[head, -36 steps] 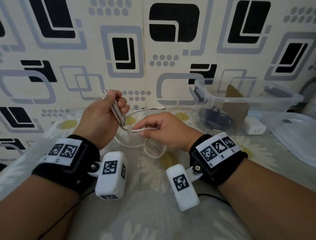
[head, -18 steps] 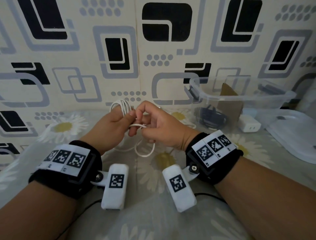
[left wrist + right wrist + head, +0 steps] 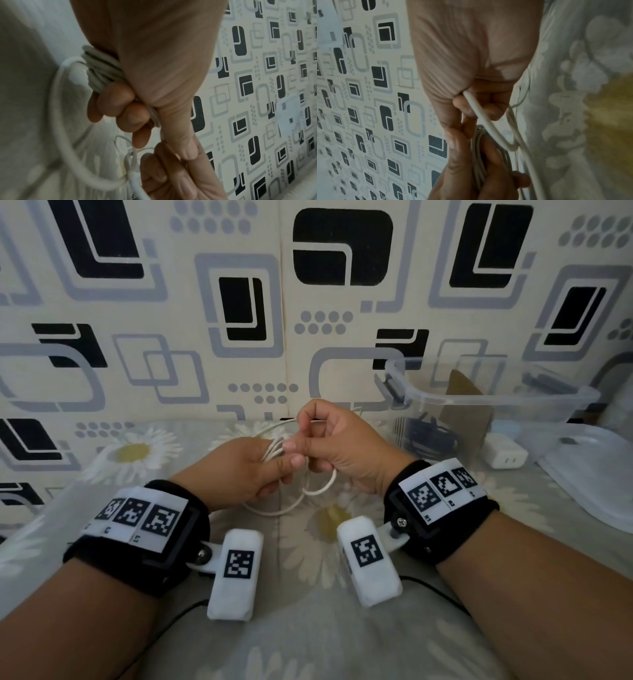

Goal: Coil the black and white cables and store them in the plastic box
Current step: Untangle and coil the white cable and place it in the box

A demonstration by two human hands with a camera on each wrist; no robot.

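White cable [image 3: 274,451] coiled, left hand [image 3: 236,470] gripping

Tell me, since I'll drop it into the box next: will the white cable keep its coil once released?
Probably not. The white cable looks floppy, its free length sagging in loose loops. The bundle in the left hand likely springs open once that grip loosens.

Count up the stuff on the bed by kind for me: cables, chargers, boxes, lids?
Cables: 2, a white cable gripped by the left hand and fed by the right hand, and a black cable in the box.
Chargers: 1, a white charger.
Boxes: 1, a clear plastic box.
Lids: 1, a clear lid.
Total: 5.
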